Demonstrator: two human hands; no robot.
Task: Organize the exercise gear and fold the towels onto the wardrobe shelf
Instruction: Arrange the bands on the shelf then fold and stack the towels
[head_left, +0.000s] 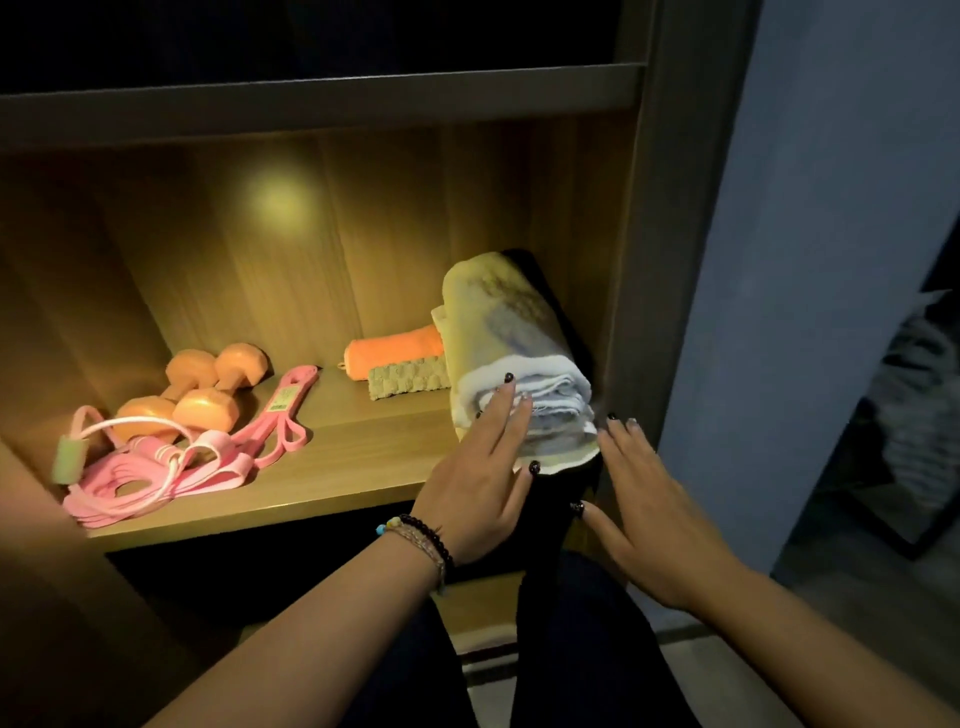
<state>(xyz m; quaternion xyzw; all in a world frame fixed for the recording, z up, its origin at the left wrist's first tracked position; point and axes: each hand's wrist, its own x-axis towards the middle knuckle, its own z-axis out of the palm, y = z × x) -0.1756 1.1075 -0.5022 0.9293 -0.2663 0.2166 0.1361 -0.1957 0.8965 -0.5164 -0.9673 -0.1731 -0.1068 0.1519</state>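
We are looking into a lit wooden wardrobe shelf (332, 467), and it is already carrying plenty. At the far left two orange dumbbells (195, 387) are lying side by side, touching each other. In front of them a tangle of pink resistance bands (156, 480) is spreading toward the shelf's front edge, with a white cord and pale green foam handle (66, 460) lying over it. A long pink flat band (283, 410) is running back from the tangle toward the rear; it is carrying a small label, but we are finding the print too blurred to read. Further right, an orange rolled towel (395, 351) is lying against the back panel, with a small beige textured cloth (408, 379) just in front of it.

At the right end, beside the wardrobe's side wall (631, 312), a folded white and pale yellow towel (511, 358) is sitting on top of something dark that is overhanging the shelf edge; we are not able to tell what that dark thing is.

The left hand (483, 488), with beaded bracelets (415, 538) at its wrist, is reaching in palm down, its fingers straight and slightly spread, the tips pressing on the towel's near folded end. The right hand (644, 514) is lying flat just beside the stack's right side, fingers extended and together, gripping nothing.
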